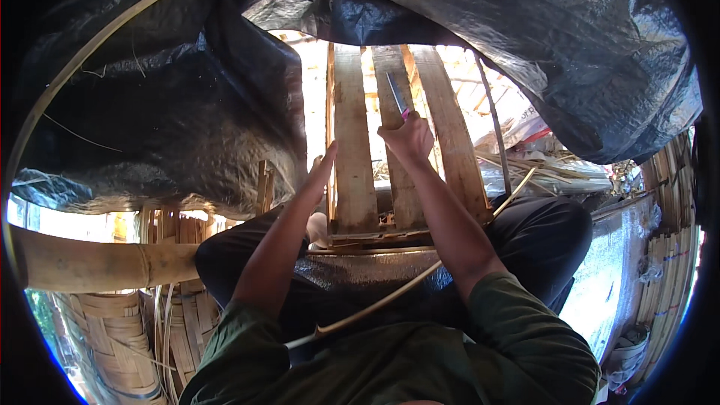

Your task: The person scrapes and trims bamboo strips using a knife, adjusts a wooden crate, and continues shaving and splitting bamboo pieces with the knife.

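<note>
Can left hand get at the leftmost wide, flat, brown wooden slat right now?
Likely yes: the left hand is by the left edge of that brown wooden slat; nothing clearly blocks it. The right hand, holding a pink-handled metal knife, is farther right.

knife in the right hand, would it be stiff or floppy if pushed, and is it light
The knife probably stays stiff: its blade runs straight out from the right hand. It is likely light, being slim and held one-handed.
</note>
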The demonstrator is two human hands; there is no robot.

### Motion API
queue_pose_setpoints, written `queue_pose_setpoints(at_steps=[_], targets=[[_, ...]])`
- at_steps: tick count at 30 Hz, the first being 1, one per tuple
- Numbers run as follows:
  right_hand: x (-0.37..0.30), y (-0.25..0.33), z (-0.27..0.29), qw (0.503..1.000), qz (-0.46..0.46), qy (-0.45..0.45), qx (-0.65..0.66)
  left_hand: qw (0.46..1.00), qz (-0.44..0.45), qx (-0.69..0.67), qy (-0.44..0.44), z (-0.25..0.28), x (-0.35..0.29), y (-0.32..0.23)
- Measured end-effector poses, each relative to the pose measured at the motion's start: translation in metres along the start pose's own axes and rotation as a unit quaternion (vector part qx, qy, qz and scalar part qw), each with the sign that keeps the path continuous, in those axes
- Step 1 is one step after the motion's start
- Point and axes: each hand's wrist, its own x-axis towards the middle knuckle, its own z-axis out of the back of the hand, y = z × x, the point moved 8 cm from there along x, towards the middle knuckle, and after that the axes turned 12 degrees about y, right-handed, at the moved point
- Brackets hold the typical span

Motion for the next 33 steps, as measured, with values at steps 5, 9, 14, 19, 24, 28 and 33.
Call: queue_pose_setpoints(at_steps=[5, 9, 14, 19, 24, 28, 33], targets=[[-0.004, 0.001, 0.004, 1.0, 0.0, -0.021, -0.013, 0.981, -0.128, -0.143, 0.002, -0.005, 0.012, 0.014], [-0.012, 0.01, 0.016, 0.999, 0.023, -0.046, -0.006, 0.987, -0.145, -0.068, -0.02, -0.002, 0.002, 0.004], [-0.013, 0.015, 0.026, 0.999, 0.008, -0.035, -0.011, 0.975, -0.209, -0.076, -0.015, -0.001, -0.005, -0.018], [0.008, 0.025, 0.032, 0.995, 0.045, -0.091, -0.003, 0.965, -0.257, -0.043, -0.015, 0.01, 0.019, -0.047], [0.042, 0.029, 0.021, 0.998, 0.016, -0.054, -0.025, 0.975, -0.188, -0.106, 0.047, 0.013, 0.063, -0.048], [0.048, 0.034, 0.019, 0.998, 0.018, -0.041, -0.046, 0.969, -0.201, -0.118, 0.084, 0.018, 0.077, -0.047], [0.043, 0.038, 0.014, 0.997, 0.031, -0.039, -0.059, 0.977, -0.19, -0.063, 0.073, 0.022, 0.074, -0.037]])
